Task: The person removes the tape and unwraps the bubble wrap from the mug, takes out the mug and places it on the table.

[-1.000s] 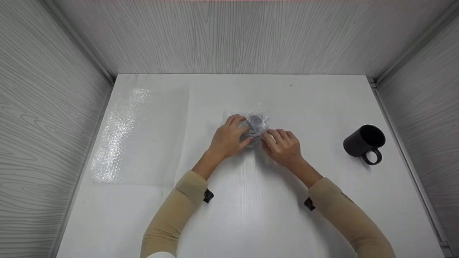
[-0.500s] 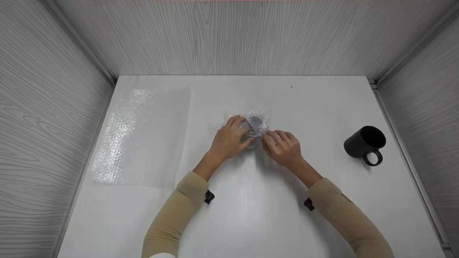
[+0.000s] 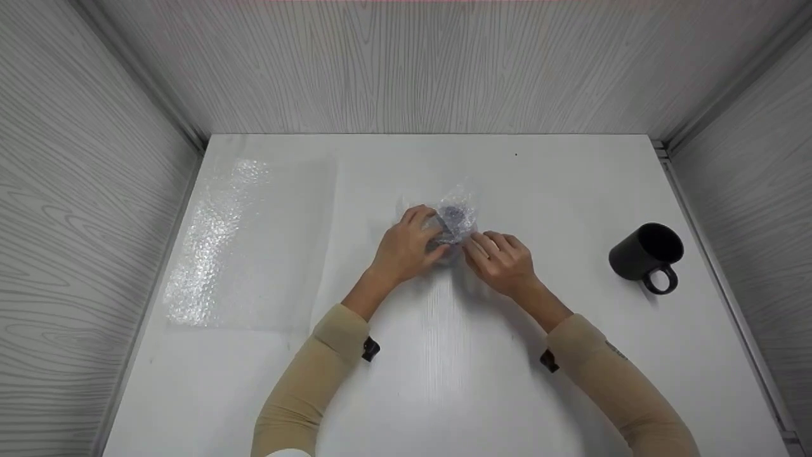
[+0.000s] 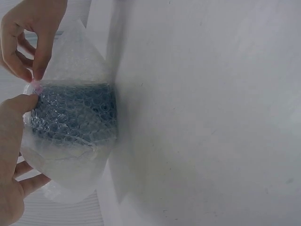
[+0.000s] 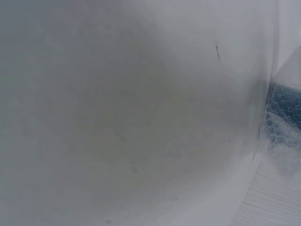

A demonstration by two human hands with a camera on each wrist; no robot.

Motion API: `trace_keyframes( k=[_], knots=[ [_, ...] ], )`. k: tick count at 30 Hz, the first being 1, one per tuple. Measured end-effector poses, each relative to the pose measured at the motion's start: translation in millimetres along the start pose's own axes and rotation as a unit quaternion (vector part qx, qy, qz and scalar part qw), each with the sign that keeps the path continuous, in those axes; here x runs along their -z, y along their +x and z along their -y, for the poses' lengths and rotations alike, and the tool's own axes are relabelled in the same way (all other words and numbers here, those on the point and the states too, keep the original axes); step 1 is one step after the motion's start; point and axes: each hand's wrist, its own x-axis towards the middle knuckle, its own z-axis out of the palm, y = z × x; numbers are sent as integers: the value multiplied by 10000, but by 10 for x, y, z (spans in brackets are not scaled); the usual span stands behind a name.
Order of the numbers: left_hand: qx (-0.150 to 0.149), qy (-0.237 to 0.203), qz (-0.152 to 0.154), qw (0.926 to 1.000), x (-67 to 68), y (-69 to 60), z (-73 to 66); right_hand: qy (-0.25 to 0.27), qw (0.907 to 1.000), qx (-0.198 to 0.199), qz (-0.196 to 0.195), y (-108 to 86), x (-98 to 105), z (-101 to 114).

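Observation:
A dark, roughly cylindrical thing wrapped in clear bubble wrap (image 3: 455, 219) lies mid-table; its kind is hidden by the wrap. In the left wrist view loose bubble wrap (image 4: 77, 52) flares out at both ends of the dark bundle (image 4: 75, 113). My left hand (image 3: 399, 247) holds the bundle from the left, thumb on the near side and fingers spread around it. At the near right edge, my right hand (image 3: 501, 261) pinches the wrap between thumb and fingertips. A small pinkish spot (image 4: 35, 87) shows there, too small to tell what it is.
A flat sheet of bubble wrap (image 3: 254, 247) lies on the left of the white table (image 3: 431, 393). On the right a black mug (image 3: 637, 254) rests tilted, handle toward me. Grey wood-grain panels (image 3: 406, 70) wall in the back and sides.
Almost nothing differs: both hands stay on the wrapped bundle, and the right fingertips shift very slightly at its near edge.

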Motion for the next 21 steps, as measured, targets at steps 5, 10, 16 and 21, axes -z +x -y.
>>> trace_keyframes(
  k=[5,10,16,21],
  knots=[
    [2,-18,-27,10000,-6,-4,2,17,9999,94,-83,-5,-7,-7],
    [30,-86,4,10000,-5,-2,1,40,9996,229,-169,-18,-11,-19],
    [27,-49,96,9999,4,4,0,5,9988,417,-253,-21,0,-28],
    [56,-53,155,9999,5,4,2,-64,9982,554,-226,-6,11,-33]
  ],
)
